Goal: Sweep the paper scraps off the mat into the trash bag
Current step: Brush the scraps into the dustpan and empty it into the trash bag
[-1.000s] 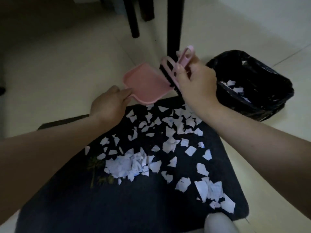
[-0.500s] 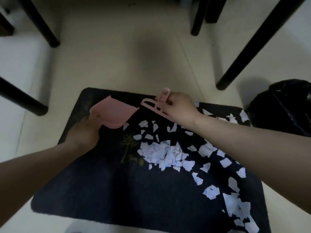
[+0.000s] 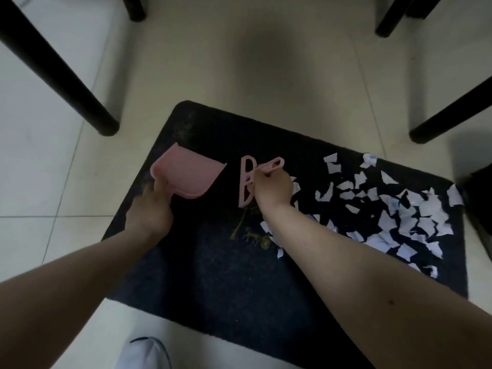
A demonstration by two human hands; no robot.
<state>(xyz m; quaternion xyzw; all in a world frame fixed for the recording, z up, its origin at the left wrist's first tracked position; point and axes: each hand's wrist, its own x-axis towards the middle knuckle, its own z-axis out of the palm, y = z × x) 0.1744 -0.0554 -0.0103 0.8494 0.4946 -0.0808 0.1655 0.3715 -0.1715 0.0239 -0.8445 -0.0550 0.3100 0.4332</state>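
Observation:
A dark mat lies on the tiled floor. White paper scraps cover its right half; some are hidden under my right forearm. My left hand grips a pink dustpan over the mat's far left part, its mouth turned right. My right hand holds a small pink brush just right of the dustpan, at the left edge of the scraps. Only a dark sliver of the black trash bag shows at the right frame edge.
Black furniture legs stand around the mat: one at the left, one at the top left, one at the top right, one at the right. A white shoe sits at the bottom edge. Pale tiles surround the mat.
The view has swung left, sliding the trash bag almost out of frame. Both hands have come down from beside the bag to the mat's left part, with the dustpan and brush still held.

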